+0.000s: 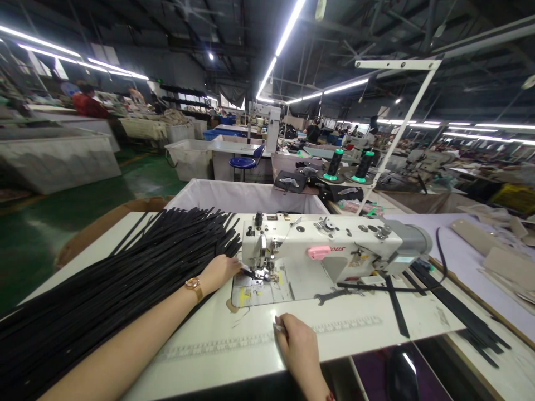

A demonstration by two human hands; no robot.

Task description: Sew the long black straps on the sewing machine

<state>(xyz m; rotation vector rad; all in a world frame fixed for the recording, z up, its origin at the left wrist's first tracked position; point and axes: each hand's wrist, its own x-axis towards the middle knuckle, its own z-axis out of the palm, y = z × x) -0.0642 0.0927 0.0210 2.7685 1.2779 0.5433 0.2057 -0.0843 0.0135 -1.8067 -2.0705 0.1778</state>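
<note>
A white sewing machine (292, 239) stands on the pale table. Beside its needle area, my left hand (220, 271), with a watch on the wrist, has its fingers pressed together at the end of a dark piece near the presser foot; the pinch itself is too small to make out. My right hand (297, 337) is closed on a small pale, shiny object (279, 327), just in front of the machine bed and over the printed ruler (234, 344). A large bundle of black strips (125, 289) lies on the left, partly behind my left forearm.
A wrench (332, 296) lies by the machine's base. More black strips (460, 312) are at the right. Two thread cones (334, 166) stand behind the machine, near a white metal stand (403, 136). A lined bin (246, 195) is behind the table.
</note>
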